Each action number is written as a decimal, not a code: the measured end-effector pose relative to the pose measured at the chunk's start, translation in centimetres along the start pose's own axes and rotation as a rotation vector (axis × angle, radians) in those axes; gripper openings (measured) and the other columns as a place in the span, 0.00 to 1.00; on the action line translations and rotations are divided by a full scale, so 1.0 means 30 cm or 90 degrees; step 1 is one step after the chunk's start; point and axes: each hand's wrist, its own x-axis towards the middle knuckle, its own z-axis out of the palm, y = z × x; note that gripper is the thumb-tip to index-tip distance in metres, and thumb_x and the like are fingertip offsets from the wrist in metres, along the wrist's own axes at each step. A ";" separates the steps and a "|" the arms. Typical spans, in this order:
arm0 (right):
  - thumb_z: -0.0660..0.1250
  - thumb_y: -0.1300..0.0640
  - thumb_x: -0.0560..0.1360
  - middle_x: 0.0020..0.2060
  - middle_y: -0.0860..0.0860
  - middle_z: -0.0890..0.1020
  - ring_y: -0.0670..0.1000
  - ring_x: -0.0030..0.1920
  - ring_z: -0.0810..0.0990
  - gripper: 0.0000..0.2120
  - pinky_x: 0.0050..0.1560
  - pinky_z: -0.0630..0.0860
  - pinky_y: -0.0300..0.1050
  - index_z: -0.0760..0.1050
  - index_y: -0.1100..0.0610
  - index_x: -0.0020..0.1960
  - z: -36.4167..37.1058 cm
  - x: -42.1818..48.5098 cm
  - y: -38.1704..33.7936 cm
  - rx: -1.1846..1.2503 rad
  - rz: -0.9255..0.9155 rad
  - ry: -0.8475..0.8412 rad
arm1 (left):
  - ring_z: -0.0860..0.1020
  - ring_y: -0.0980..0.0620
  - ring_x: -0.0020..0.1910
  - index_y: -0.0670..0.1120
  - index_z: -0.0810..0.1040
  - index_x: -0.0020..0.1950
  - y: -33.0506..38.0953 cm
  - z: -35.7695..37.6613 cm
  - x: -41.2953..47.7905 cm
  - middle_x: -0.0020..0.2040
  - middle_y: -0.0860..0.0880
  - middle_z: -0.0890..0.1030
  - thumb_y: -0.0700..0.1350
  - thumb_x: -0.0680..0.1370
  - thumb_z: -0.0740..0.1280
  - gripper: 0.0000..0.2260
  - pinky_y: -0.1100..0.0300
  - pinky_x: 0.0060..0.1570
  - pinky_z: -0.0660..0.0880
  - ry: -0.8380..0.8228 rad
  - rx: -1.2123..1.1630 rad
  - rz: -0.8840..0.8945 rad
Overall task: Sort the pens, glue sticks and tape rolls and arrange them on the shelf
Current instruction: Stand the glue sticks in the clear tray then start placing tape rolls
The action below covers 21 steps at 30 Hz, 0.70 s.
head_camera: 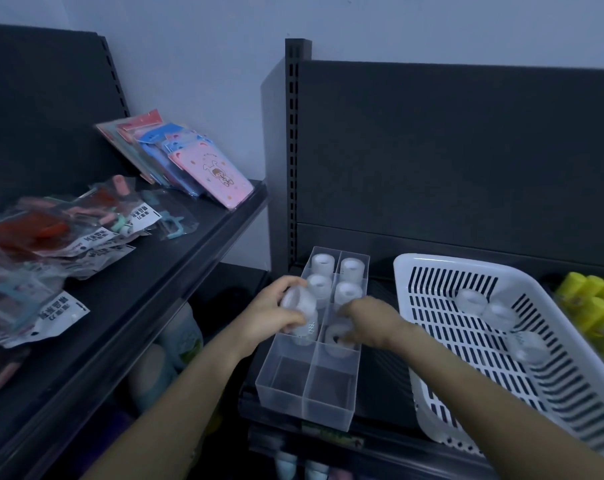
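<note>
your left hand grips a tape roll over the tray's left column. right hand in its third right cell, fingers on a second roll; grip unclear. spare rolls in basket, right of tray.

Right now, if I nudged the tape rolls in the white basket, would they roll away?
Probably slide rather than roll: the tape rolls seem to lie on flat faces in the white basket. Small clear rings, they're likely light.

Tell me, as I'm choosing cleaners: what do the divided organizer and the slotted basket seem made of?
Divided organizer: likely rigid clear plastic, slightly frosted; the shelf shows through its walls. Slotted basket: probably moulded white plastic, smooth; uniform slots and rounded rim suggest it.
</note>
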 end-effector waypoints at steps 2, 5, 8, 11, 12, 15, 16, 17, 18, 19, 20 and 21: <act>0.68 0.51 0.72 0.54 0.56 0.81 0.57 0.55 0.79 0.19 0.57 0.75 0.51 0.76 0.59 0.60 -0.032 -0.044 0.040 0.119 0.024 0.067 | 0.76 0.55 0.43 0.54 0.73 0.60 0.020 0.031 0.016 0.53 0.52 0.75 0.31 0.71 0.65 0.23 0.64 0.41 0.74 -0.014 0.019 0.018; 0.68 0.53 0.74 0.49 0.56 0.83 0.55 0.51 0.80 0.14 0.56 0.75 0.50 0.79 0.62 0.54 -0.058 -0.124 0.116 0.198 0.050 0.177 | 0.76 0.55 0.50 0.53 0.71 0.65 0.037 0.086 0.059 0.57 0.53 0.75 0.37 0.70 0.70 0.25 0.60 0.49 0.76 -0.040 0.225 0.074; 0.67 0.56 0.75 0.50 0.52 0.84 0.50 0.49 0.81 0.12 0.56 0.75 0.42 0.79 0.60 0.56 -0.056 -0.200 0.169 0.252 0.072 0.222 | 0.76 0.49 0.49 0.52 0.71 0.59 0.046 0.139 0.107 0.50 0.51 0.77 0.49 0.68 0.71 0.21 0.53 0.47 0.75 -0.053 0.573 0.083; 0.66 0.58 0.75 0.47 0.52 0.84 0.46 0.44 0.79 0.10 0.52 0.75 0.40 0.81 0.59 0.54 -0.040 -0.248 0.206 0.285 0.093 0.250 | 0.72 0.48 0.46 0.48 0.72 0.47 0.045 0.180 0.141 0.42 0.50 0.76 0.51 0.67 0.69 0.12 0.57 0.45 0.66 -0.052 0.791 0.113; 0.66 0.58 0.75 0.47 0.52 0.84 0.46 0.44 0.79 0.10 0.51 0.74 0.38 0.81 0.59 0.53 -0.035 -0.261 0.215 0.289 0.101 0.252 | 0.71 0.48 0.47 0.47 0.74 0.46 0.042 0.189 0.150 0.42 0.50 0.77 0.50 0.67 0.68 0.11 0.57 0.46 0.64 -0.061 0.824 0.118; 0.66 0.57 0.76 0.47 0.51 0.84 0.46 0.45 0.80 0.09 0.49 0.73 0.36 0.81 0.59 0.52 -0.022 -0.298 0.234 0.300 0.119 0.246 | 0.69 0.49 0.49 0.46 0.78 0.44 0.039 0.199 0.170 0.41 0.50 0.76 0.48 0.68 0.67 0.09 0.58 0.47 0.60 -0.077 0.871 0.104; 0.65 0.57 0.76 0.47 0.51 0.84 0.47 0.45 0.80 0.09 0.50 0.74 0.38 0.81 0.59 0.52 -0.020 -0.310 0.238 0.299 0.123 0.242 | 0.69 0.49 0.49 0.45 0.78 0.43 0.040 0.204 0.175 0.41 0.50 0.76 0.47 0.68 0.67 0.08 0.58 0.47 0.60 -0.078 0.874 0.099; 0.65 0.57 0.76 0.46 0.51 0.84 0.47 0.45 0.80 0.09 0.51 0.76 0.39 0.81 0.59 0.51 -0.017 -0.320 0.242 0.297 0.127 0.238 | 0.68 0.49 0.49 0.44 0.77 0.42 0.040 0.208 0.179 0.40 0.50 0.75 0.47 0.68 0.67 0.07 0.58 0.47 0.60 -0.080 0.869 0.094; 0.65 0.57 0.76 0.46 0.51 0.84 0.47 0.45 0.80 0.09 0.51 0.76 0.40 0.81 0.58 0.51 -0.013 -0.330 0.245 0.293 0.133 0.234 | 0.67 0.49 0.48 0.44 0.76 0.40 0.041 0.213 0.179 0.40 0.50 0.74 0.46 0.68 0.67 0.06 0.58 0.47 0.61 -0.083 0.864 0.089; 0.65 0.57 0.76 0.46 0.51 0.84 0.47 0.44 0.80 0.09 0.51 0.76 0.40 0.81 0.58 0.51 -0.010 -0.340 0.248 0.290 0.139 0.231 | 0.67 0.49 0.48 0.45 0.75 0.39 0.039 0.217 0.182 0.39 0.50 0.74 0.46 0.69 0.67 0.06 0.58 0.48 0.61 -0.087 0.859 0.086; 0.65 0.57 0.76 0.47 0.51 0.84 0.46 0.44 0.80 0.09 0.50 0.75 0.38 0.81 0.58 0.52 -0.006 -0.348 0.251 0.288 0.145 0.229 | 0.67 0.49 0.48 0.45 0.74 0.38 0.038 0.218 0.183 0.39 0.50 0.74 0.46 0.69 0.67 0.06 0.58 0.49 0.61 -0.091 0.857 0.085; 0.65 0.56 0.76 0.48 0.51 0.84 0.46 0.44 0.79 0.10 0.50 0.75 0.38 0.81 0.58 0.53 -0.003 -0.356 0.254 0.290 0.150 0.229 | 0.67 0.49 0.48 0.45 0.73 0.38 0.037 0.217 0.184 0.39 0.50 0.74 0.46 0.69 0.67 0.06 0.58 0.49 0.62 -0.096 0.857 0.083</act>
